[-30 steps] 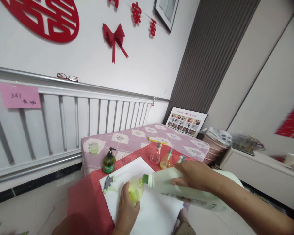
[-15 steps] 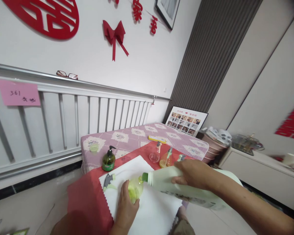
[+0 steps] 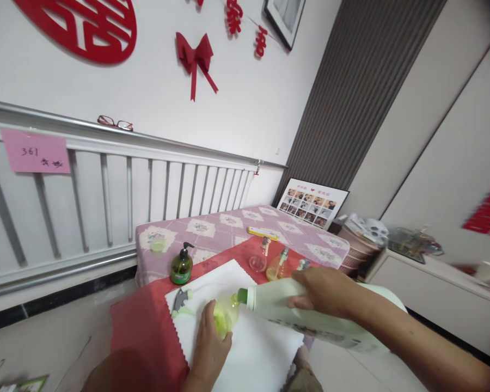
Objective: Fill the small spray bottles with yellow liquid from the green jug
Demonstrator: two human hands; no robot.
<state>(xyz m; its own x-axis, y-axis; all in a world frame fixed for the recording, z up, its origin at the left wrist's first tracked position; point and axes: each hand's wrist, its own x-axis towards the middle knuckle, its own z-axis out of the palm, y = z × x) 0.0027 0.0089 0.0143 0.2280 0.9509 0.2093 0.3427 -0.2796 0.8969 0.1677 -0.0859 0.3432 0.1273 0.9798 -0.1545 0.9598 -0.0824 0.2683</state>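
My left hand (image 3: 212, 340) is closed around a clear yellow-green spray bottle (image 3: 225, 317) without its top, tilted over the white cloth (image 3: 253, 348). My right hand (image 3: 320, 294) grips a large pale green jug (image 3: 273, 299) tipped almost level. The jug's green spout meets the mouth of the small bottle, and liquid shows inside that bottle. A grey and green spray head (image 3: 182, 302) lies on the cloth's left part. Behind the cloth stand a clear spray bottle (image 3: 258, 258) and an orange-tinted one (image 3: 276, 267); another sprayer top (image 3: 302, 264) shows partly above my right hand.
A dark green pump bottle (image 3: 182, 267) stands left of the cloth on the red cover (image 3: 147, 310). Farther back on the patterned tablecloth (image 3: 228, 219) are a yellow-edged box (image 3: 262, 233) and a pale green round item (image 3: 158, 245). A white radiator (image 3: 139, 188) lines the wall.
The camera view has shifted slightly. Both hands, the jug and the small bottle hold nearly the same pose, spout still at the bottle's mouth.
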